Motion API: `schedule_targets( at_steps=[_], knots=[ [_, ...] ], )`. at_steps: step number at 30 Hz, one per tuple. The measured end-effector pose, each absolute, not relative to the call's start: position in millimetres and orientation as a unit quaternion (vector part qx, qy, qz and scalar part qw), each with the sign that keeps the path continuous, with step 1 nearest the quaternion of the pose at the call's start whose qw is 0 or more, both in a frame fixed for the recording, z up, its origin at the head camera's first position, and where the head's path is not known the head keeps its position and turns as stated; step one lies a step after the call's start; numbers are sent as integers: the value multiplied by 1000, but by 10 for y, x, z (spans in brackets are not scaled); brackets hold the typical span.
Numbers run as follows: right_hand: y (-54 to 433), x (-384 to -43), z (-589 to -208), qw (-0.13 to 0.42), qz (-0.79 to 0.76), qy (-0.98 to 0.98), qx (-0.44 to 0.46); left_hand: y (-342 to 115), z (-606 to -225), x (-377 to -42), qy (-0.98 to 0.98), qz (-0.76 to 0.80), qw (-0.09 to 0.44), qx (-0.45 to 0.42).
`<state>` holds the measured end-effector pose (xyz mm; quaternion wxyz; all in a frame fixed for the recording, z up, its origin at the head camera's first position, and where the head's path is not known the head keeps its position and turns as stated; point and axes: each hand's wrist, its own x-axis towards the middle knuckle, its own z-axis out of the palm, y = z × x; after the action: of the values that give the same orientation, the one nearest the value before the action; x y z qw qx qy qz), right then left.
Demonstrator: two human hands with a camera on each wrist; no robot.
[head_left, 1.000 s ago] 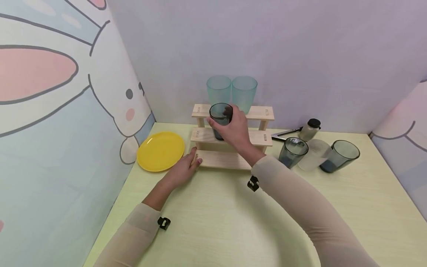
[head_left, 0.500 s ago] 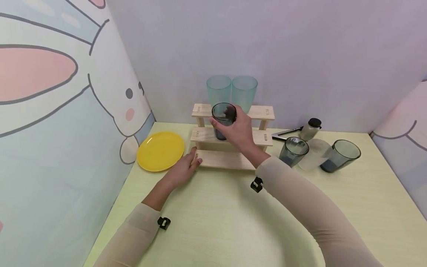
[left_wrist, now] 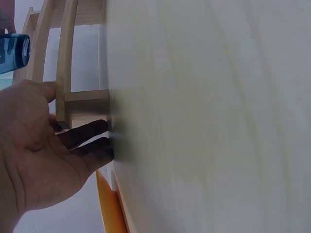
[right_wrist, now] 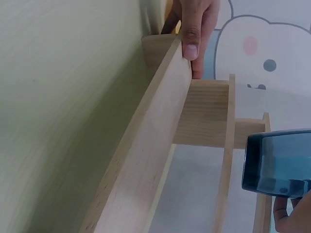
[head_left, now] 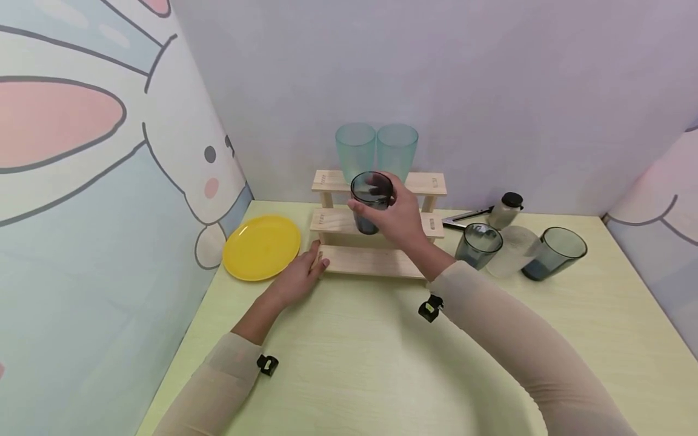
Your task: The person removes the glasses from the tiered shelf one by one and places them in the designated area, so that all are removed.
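A three-tier wooden rack (head_left: 371, 260) stands against the back wall. My left hand (head_left: 297, 278) grips the left end of its lowest shelf, the thumb on top, as the right wrist view shows. In my right hand (head_left: 400, 215) is a dark blue-grey drinking glass (head_left: 366, 209), upright, held by its side with thumb and fingers. The right wrist view has the base of this glass (right_wrist: 277, 160) a little above the middle shelf (right_wrist: 226, 155), apart from it. Two pale teal tumblers (head_left: 355, 148) stand side by side on the top shelf.
Left of the rack lies a yellow plate (head_left: 262, 248). To the right are two dark glasses, one upright (head_left: 478, 247) and one farther right (head_left: 555, 254), with a frosted clear cup (head_left: 512, 251) between them. Behind them are a black-capped jar (head_left: 505, 210) and a black-and-silver tool (head_left: 463, 219).
My right hand has shifted the glass a short way to the right and slightly towards me along the middle shelf. The left hand keeps its place on the rack.
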<state>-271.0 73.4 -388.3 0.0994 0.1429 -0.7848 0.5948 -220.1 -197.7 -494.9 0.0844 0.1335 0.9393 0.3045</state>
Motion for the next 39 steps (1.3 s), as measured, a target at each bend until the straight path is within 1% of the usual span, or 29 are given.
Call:
schedule_targets(
  at_steps=[6,12,16,24,30,39],
  knots=[
    [852,-2662,-3864,90,604,-778,149,-1976,-4951,-2195,939,308,92,122],
    [1005,-2600,-3891,79,589,-793,138,-1979,-4953,-2186,941,301,86,129],
    [1122,-2541,-3918,85,573,-802,147,-1982,-4957,-2184,942,298,81,135],
    [1375,-2351,-3932,71,564,-809,147,-1975,-4954,-2177,942,296,81,135],
    [1571,-2219,-3919,74,542,-823,153,-1971,-4948,-2173,942,298,80,134],
    [1871,-2005,-3856,52,481,-868,115,-1968,-4951,-2182,942,296,80,137]
  ],
)
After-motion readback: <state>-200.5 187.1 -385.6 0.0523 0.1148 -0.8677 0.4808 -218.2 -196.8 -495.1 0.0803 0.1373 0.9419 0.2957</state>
